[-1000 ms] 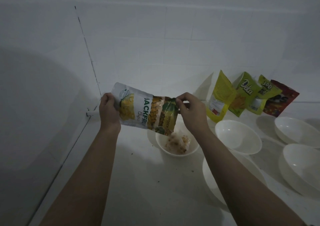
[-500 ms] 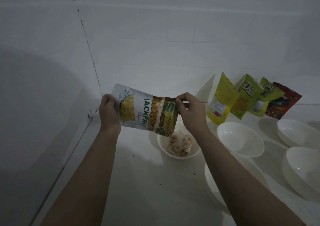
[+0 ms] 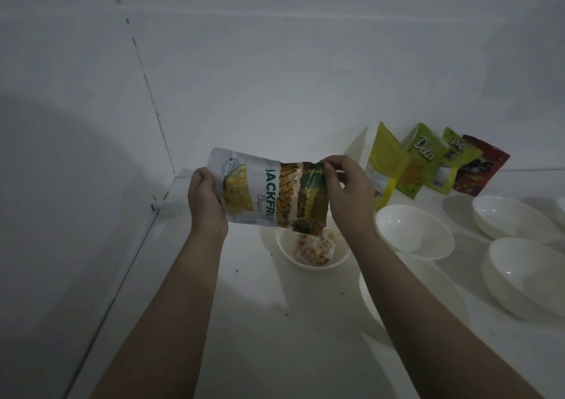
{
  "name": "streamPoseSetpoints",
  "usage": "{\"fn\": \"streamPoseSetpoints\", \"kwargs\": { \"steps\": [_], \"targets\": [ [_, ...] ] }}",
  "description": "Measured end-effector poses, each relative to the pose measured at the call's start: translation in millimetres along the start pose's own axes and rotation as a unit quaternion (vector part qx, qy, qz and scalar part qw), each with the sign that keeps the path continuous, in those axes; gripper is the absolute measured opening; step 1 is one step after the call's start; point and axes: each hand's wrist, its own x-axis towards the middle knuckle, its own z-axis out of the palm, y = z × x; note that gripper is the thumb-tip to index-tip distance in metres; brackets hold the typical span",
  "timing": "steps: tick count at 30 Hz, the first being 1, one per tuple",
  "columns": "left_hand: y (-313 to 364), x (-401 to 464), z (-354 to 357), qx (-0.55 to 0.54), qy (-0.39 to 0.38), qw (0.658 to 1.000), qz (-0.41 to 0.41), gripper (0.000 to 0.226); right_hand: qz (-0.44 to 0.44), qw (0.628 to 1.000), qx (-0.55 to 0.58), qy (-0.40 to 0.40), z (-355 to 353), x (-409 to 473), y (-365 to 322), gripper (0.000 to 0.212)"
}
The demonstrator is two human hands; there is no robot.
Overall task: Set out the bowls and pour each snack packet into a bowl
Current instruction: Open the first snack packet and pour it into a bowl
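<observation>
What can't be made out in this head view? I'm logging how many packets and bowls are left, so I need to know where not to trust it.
- Bowl under the right forearm: mostly covered, contents unseen.
- Far-right bowl: cut off by the frame edge.
- Jackfruit packet: its mouth points away over the small bowl; what remains inside is hidden.
- Red packet: overlapped by the green packet, label dim and unreadable.

A: I log the room. What do you read on the walls?

B: White tiled wall point(image 3: 305, 71) at the back, a second white wall point(image 3: 61, 123) on the left; they meet in a corner with dark grout marks.

A: I note a white countertop point(image 3: 244, 322) with a few dark specks, and a small white stub point(image 3: 159, 206) at the left wall's base. Light is dim.
</observation>
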Motion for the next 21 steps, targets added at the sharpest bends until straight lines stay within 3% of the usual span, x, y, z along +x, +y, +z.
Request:
{"fn": "streamPoseSetpoints", "kwargs": {
  "steps": [9, 21],
  "targets": [
    [-39, -39, 63, 0.006, -0.07, 0.997, -0.02, 0.035, 0.043, 0.997, -0.029, 0.055, -76, 0, 29, 0.015],
    [-82, -76, 166, 0.028, -0.002, 0.999, 0.036, 0.034, 0.002, 0.999, -0.049, -0.023, -160, 56, 102, 0.013]
  ]
}}
